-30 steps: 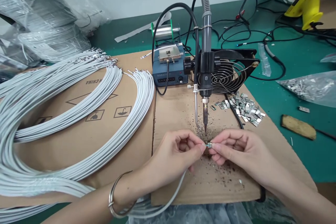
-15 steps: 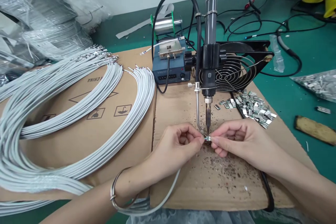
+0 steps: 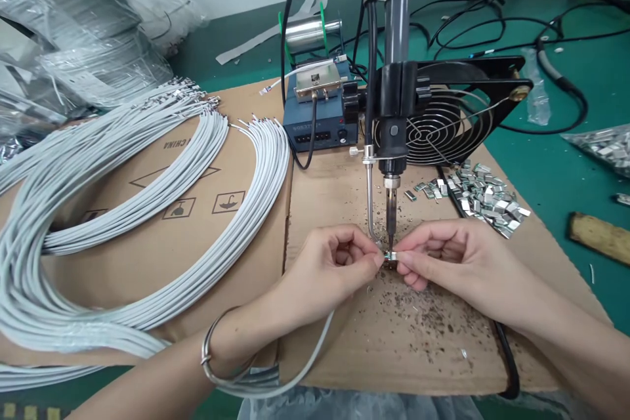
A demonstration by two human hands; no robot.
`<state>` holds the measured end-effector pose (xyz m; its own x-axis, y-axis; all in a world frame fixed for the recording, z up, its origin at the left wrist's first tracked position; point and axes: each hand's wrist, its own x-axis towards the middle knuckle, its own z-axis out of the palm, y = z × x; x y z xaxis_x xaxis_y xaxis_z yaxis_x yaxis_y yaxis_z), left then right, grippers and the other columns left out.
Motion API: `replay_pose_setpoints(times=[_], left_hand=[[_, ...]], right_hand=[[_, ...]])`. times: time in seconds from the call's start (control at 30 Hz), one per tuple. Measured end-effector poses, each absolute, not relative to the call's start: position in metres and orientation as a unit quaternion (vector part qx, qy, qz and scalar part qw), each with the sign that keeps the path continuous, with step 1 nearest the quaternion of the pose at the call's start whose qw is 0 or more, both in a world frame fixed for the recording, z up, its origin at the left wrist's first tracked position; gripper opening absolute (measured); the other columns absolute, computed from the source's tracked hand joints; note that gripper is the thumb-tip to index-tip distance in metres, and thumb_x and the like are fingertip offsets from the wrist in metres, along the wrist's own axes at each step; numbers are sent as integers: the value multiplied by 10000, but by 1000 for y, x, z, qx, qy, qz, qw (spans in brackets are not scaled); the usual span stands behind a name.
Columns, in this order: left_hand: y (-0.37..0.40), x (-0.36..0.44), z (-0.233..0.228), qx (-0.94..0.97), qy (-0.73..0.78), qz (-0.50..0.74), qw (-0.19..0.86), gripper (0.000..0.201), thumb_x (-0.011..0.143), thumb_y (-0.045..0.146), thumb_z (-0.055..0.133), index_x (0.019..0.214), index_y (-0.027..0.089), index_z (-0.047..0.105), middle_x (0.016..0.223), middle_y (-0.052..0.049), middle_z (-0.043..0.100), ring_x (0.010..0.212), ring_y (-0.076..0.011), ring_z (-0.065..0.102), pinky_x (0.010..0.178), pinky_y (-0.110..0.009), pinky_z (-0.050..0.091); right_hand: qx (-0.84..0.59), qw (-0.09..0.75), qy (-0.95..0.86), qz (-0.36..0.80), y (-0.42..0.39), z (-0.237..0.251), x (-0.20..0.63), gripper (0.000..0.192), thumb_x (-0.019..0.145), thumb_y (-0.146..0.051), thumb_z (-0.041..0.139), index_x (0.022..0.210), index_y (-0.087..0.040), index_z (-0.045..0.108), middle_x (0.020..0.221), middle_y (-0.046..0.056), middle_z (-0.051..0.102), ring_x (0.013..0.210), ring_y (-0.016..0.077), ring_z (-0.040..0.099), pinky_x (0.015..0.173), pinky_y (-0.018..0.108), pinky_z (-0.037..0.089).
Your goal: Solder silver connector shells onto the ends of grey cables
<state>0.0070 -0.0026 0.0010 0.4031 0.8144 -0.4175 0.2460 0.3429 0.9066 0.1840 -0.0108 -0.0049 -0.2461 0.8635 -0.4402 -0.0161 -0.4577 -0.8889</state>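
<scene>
Both hands meet near the middle of the cardboard sheet [image 3: 344, 341], directly beneath the tip of the mounted soldering iron [image 3: 392, 144]. The left hand [image 3: 325, 275] pinches the end of a grey wire [image 3: 315, 357], which loops back under the wrist; the right hand [image 3: 443, 262] has its grip closed on a small metal terminal [image 3: 391, 254], pressed end to end against the wire. Holding both pieces from opposite sides keeps the joint steady right at the iron's tip, with the bent solder feed tube [image 3: 370, 203] just beside it. Whether the tip actually touches the terminal is hard to tell. A pile of loose terminals [image 3: 480, 193] lies to the right within reach, bundles of grey wires [image 3: 147, 210] curve on the left, and a fan [image 3: 443, 125] stands behind the iron on the green counter [image 3: 551, 170].
</scene>
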Motion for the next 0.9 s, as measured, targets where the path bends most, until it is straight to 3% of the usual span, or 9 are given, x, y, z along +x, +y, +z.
replay_pose_setpoints(times=[0.3,0.63,0.9], left_hand=[[-2,6,2,526,497,218,655,165,753,267,611,665,149,537,537,53,460,419,-38,396,381,-146,318],[-2,6,1,504,490,231,673,121,715,187,647,661,149,545,500,67,449,397,-35,392,373,-137,308],[0,6,2,507,475,242,677,138,712,183,656,647,142,542,491,70,447,397,-29,369,370,-135,284]], right_hand=[[-502,333,-394,694,-7,-6,185,135,547,-92,787,627,-165,705,532,6,686,439,81,607,436,116,532],[-487,349,-419,682,-10,-9,187,32,657,-148,726,652,-174,710,551,8,692,429,65,604,424,94,517],[-506,326,-423,677,-6,-4,185,41,619,-139,732,618,-167,702,524,7,677,412,69,589,407,114,509]])
